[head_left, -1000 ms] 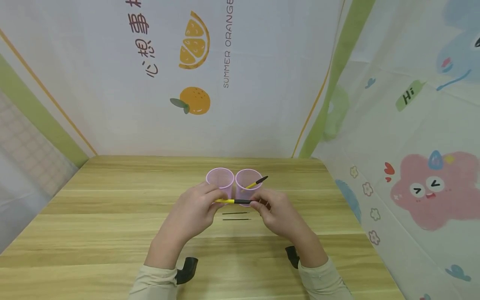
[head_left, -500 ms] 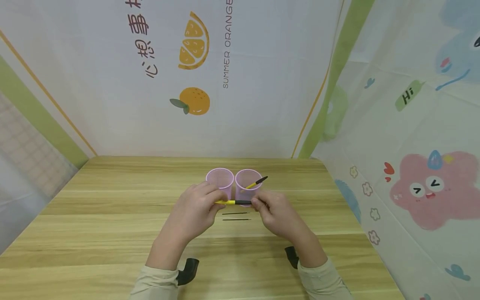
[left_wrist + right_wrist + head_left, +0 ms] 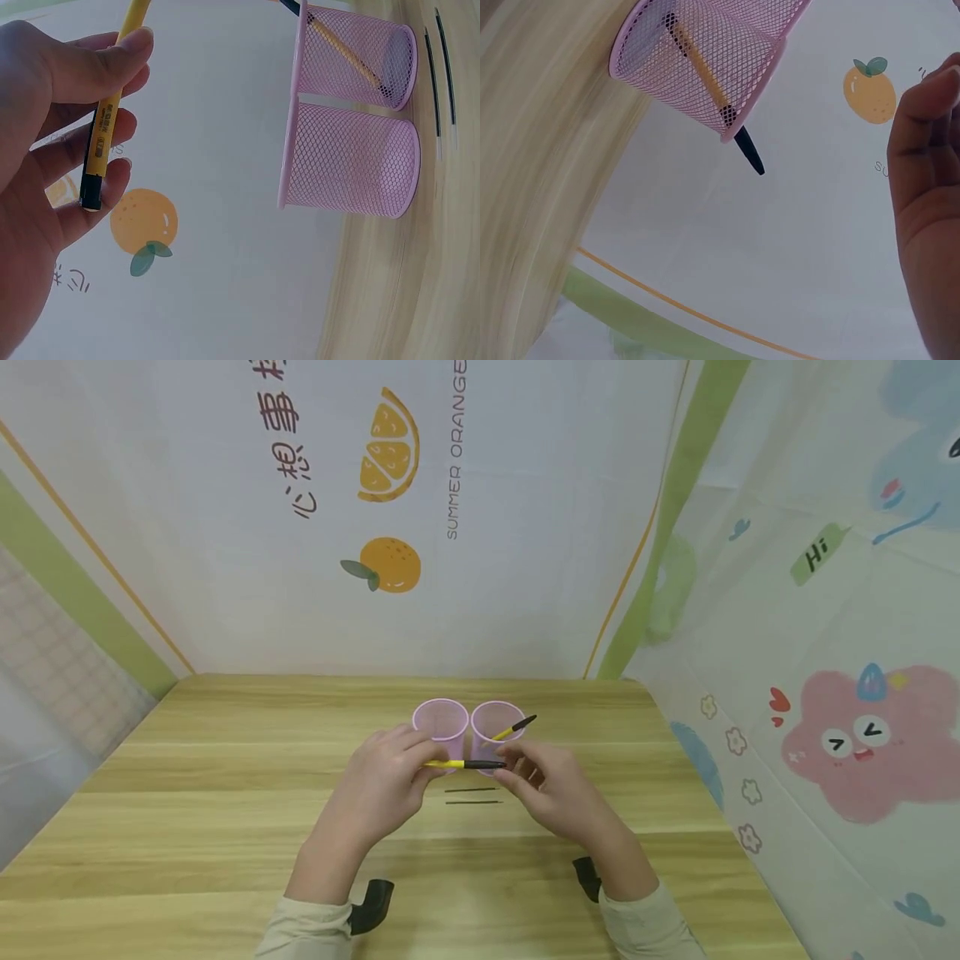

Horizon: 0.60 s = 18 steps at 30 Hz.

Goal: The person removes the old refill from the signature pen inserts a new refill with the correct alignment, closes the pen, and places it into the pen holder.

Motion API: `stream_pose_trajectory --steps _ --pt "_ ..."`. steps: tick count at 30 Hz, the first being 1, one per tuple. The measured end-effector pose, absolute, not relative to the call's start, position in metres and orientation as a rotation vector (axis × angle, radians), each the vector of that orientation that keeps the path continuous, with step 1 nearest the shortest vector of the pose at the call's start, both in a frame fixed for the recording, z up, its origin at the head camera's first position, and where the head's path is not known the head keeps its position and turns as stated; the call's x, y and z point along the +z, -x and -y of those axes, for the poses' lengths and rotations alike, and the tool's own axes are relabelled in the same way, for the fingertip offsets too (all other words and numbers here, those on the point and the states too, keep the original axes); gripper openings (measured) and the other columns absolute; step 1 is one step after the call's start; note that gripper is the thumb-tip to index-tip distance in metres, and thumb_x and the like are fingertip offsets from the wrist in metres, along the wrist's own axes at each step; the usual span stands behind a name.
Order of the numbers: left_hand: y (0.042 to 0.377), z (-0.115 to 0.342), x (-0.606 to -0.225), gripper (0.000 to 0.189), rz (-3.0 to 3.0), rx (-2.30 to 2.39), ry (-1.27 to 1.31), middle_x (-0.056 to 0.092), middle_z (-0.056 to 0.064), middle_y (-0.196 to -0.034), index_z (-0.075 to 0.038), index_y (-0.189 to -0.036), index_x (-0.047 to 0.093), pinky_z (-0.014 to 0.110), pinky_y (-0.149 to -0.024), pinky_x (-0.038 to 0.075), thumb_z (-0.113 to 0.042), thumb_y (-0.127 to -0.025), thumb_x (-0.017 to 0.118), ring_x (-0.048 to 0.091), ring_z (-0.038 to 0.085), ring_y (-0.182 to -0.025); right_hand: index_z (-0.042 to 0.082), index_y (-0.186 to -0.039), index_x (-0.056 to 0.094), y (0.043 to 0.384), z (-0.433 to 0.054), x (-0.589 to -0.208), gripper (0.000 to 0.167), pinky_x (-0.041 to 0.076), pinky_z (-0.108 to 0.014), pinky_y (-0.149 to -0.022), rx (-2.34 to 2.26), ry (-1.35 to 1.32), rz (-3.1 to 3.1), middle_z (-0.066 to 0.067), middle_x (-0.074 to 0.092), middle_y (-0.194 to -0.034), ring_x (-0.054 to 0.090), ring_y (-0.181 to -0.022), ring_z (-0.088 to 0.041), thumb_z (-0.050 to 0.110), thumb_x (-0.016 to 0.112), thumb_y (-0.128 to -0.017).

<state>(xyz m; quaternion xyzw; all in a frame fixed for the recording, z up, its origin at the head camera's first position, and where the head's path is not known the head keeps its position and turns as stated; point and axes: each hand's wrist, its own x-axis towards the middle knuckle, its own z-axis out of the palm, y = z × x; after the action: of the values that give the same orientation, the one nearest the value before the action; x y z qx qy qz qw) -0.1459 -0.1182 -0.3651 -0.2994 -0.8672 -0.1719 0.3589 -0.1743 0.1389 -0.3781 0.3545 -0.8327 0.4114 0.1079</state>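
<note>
Thumb and fingers of my left hand pinch a yellow pen with a black end, held level above the table. In the left wrist view the pen's printed yellow barrel shows along the fingers. My right hand is bent around the pen's black tip, thumb and forefinger apart; its fingers sit at the right wrist view's edge. Behind the hands stand two pink mesh pen cups. A second yellow and black pen leans in the right cup. Two thin dark pen refills lie side by side on the table.
The wood-grain table ends at a white printed cloth at the back. Another cartoon-printed cloth hangs along the right side. A black curved piece sits at each wrist.
My right thumb and forefinger have parted from the pen's black end, so its tip now shows. The left hand keeps its hold, with the pen shifted slightly left.
</note>
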Motion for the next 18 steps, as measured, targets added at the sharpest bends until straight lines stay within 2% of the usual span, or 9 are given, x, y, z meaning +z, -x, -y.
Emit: stream_pose_trajectory --steps 5,10,13,18 --pt "0.1442 0.118 -0.365 0.018 2.268 -0.45 0.763 0.078 -0.007 -0.087 -0.016 -0.093 0.079 0.032 -0.067 0.05 -0.015 -0.08 0.091 0.068 0.014 -0.084 0.006 -0.104 0.071 0.1743 -0.1384 -0.3799 0.013 0.057 -0.022 -0.062 1.168 -1.074 2.385 -0.001 0.071 -0.087 0.062 -0.073 -0.002 0.002 0.078 -0.094" --pt "0.1423 0.1181 -0.3663 0.018 2.301 -0.407 0.751 0.079 -0.005 -0.094 -0.015 -0.101 0.08 0.036 -0.071 0.055 -0.019 -0.085 0.088 0.071 0.017 -0.091 0.006 -0.101 0.07 0.1743 -0.1385 -0.3818 0.01 0.057 -0.021 -0.062 1.153 -1.094 2.354 0.0 0.07 -0.087 0.059 -0.072 -0.002 0.0 0.076 -0.095" --pt "0.1424 0.1194 -0.3656 0.02 2.336 -0.399 0.744 0.08 -0.004 -0.099 -0.016 -0.104 0.08 0.04 -0.076 0.058 -0.019 -0.086 0.087 0.072 0.019 -0.094 0.008 -0.1 0.07 0.1753 -0.1397 -0.381 0.006 0.057 -0.021 -0.063 1.131 -1.1 2.343 0.0 0.069 -0.087 0.059 -0.073 -0.003 0.005 0.075 -0.097" --pt "0.1425 0.1229 -0.3644 0.018 2.401 -0.435 0.757 0.079 -0.008 -0.097 -0.018 -0.101 0.081 0.039 -0.081 0.06 -0.016 -0.085 0.089 0.072 0.017 -0.091 0.011 -0.098 0.07 0.176 -0.1432 -0.3798 0.005 0.057 -0.022 -0.064 1.092 -1.095 2.341 0.002 0.068 -0.086 0.059 -0.074 -0.004 0.007 0.073 -0.099"
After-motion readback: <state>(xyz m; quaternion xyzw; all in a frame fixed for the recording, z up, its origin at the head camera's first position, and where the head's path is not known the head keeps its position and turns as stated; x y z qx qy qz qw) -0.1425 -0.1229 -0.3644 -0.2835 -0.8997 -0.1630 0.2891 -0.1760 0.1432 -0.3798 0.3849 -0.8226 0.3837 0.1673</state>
